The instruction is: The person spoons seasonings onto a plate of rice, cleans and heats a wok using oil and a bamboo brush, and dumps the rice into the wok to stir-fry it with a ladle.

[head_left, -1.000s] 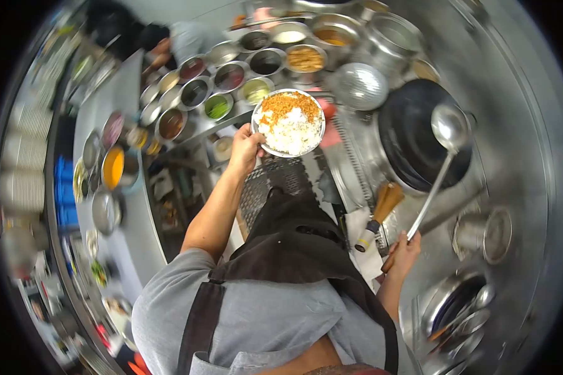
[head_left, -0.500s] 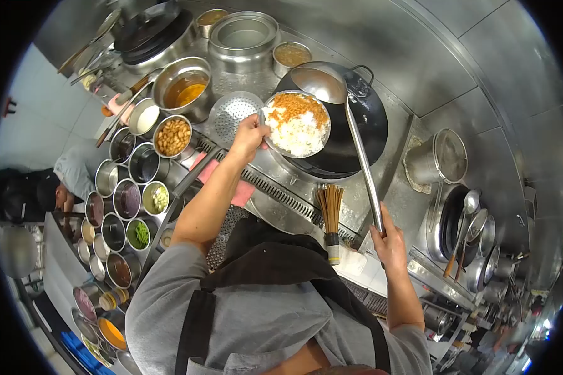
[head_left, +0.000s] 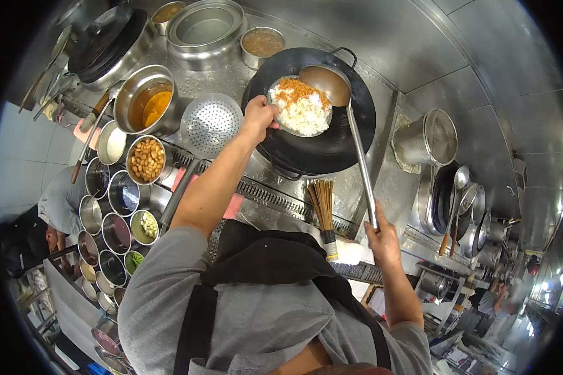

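My left hand [head_left: 259, 117] is closed on the near-left rim of a metal bowl [head_left: 286, 129]. White rice [head_left: 306, 116] with an orange, crumbly topping fills it. Beneath the bowl lies a large black wok [head_left: 331, 147], which it partly hides. A long-handled ladle [head_left: 361, 162] has its handle end wrapped in my right hand [head_left: 383, 239]. Its scoop hangs over the far side of the wok, beside the rice bowl; whether the two touch, I cannot tell. Left of the wok is a perforated round strainer [head_left: 211, 125].
A bamboo brush [head_left: 323, 212] leans at the stove's near edge. To the left stand a pot of orange liquid [head_left: 125, 103], a pot of brown chunks [head_left: 146, 161] and several ingredient tins. A steel pot [head_left: 419, 139] sits right. Another person [head_left: 62, 203] bends at far left.
The rice bowl has moved right, further over the wok, in my left hand. My right hand has shifted the ladle's scoop rightward relative to the wok. The whole view has also shifted.
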### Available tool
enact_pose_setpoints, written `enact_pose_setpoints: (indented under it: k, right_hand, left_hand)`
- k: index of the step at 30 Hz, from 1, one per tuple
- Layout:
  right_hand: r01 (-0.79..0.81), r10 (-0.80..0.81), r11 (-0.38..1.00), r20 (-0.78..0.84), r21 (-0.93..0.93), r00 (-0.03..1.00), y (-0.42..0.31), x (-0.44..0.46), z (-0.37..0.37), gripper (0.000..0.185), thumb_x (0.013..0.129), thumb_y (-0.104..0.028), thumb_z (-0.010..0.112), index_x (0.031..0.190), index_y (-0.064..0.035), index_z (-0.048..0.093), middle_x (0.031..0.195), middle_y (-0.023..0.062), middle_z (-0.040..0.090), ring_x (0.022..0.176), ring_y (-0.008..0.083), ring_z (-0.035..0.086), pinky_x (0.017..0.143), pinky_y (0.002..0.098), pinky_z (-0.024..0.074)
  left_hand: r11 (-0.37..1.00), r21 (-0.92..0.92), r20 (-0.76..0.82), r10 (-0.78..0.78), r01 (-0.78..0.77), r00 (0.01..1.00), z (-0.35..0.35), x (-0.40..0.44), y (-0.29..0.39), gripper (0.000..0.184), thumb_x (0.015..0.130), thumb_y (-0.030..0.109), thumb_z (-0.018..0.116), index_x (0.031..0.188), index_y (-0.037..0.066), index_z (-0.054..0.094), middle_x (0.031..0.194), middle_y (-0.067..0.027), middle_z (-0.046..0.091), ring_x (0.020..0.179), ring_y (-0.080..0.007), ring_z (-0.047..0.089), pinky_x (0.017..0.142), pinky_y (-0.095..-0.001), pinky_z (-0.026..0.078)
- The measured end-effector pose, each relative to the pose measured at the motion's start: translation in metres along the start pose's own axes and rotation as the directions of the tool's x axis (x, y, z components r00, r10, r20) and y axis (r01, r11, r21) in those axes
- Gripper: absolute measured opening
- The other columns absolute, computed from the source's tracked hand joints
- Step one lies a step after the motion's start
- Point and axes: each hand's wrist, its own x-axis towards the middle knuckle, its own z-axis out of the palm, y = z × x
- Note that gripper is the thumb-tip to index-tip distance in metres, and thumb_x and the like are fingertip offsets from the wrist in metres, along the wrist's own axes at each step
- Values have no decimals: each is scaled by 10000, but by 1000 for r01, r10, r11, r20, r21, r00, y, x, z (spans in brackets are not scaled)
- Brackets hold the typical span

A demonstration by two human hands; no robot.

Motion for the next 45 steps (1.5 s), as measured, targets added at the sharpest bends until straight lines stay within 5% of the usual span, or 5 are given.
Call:
enact_pose_setpoints:
  k: [15,26,33,41,45]
  right_hand:
    - [-357,82,522,372,775,925,-59,29,51,566,800,-39,517,1342,-22,356,591,21,505,400,100,453,379,252,394]
    - [-430,62,-5,429,903,901,-43,0,31,497,844,-62,472,1315,-3,326,615,32,408,326,98,379,263,233,325]
    - [-390,144,34,382,920,913,-24,-13,43,386,846,-92,510,1206,4,407,617,38,424,335,105,402,273,237,346]
    - [-374,143,128,356,919,924,-10,-7,48,234,895,-140,483,1088,-15,440,616,31,425,346,118,409,304,233,376]
    - [-253,154,732,208,633,966,13,20,82,491,896,-157,473,1343,-23,323,659,133,551,457,258,541,428,337,461]
  left_hand:
    - [810,586,-297,205,8,933,73,74,-40,188,718,89,560,852,-43,552,768,-235,634,643,-335,641,672,-386,521]
    - [374,894,110,348,-245,931,80,93,-11,279,702,131,605,928,-24,550,870,-275,621,845,-421,614,795,-464,492]
    - [-386,735,677,375,-558,633,39,103,-48,185,737,54,526,919,18,535,905,-266,528,636,-352,641,540,-411,543]
    - [-151,838,518,520,-524,679,52,116,-13,152,749,61,519,896,51,557,849,-227,577,716,-424,617,654,-494,522]
    - [-69,822,468,647,-565,602,50,109,20,177,701,62,579,876,37,566,849,-242,594,749,-425,609,682,-487,515]
